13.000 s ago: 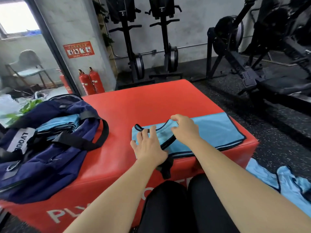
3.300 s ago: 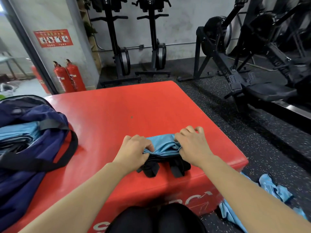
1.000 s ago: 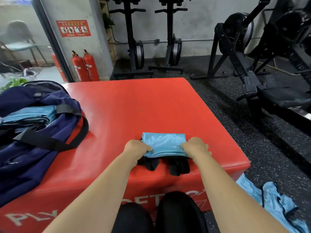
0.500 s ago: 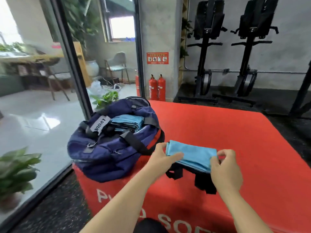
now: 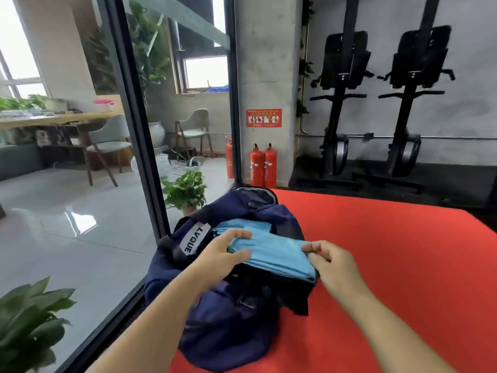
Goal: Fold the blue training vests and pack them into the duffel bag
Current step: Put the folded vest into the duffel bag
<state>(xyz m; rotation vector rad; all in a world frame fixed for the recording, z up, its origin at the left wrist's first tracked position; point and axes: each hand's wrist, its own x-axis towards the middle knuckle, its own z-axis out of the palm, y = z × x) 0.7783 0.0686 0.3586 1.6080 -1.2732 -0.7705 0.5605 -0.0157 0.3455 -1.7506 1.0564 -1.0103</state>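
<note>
- A grey pillar (image 5: 265, 63) has a red sign (image 5: 263, 118) on it, with two red fire extinguishers (image 5: 263, 165) at its foot.
- Black gym machines (image 5: 340, 103) stand by the wall (image 5: 473, 117).
- Behind a glass wall (image 5: 129, 103) are a shiny floor (image 5: 53, 227), a wooden table (image 5: 53, 119), chairs (image 5: 195, 127) and green plants (image 5: 185, 189).
- Daylight comes through the windows (image 5: 205, 72).

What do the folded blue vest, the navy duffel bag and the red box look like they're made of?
Folded blue vest: thin matte synthetic knit, probably polyester; it sags softly between the left hand and right hand. Navy duffel bag: soft woven fabric, likely nylon, judging by its slouching creases. Red box: smooth matte cover, perhaps vinyl; its fill is hidden.
</note>
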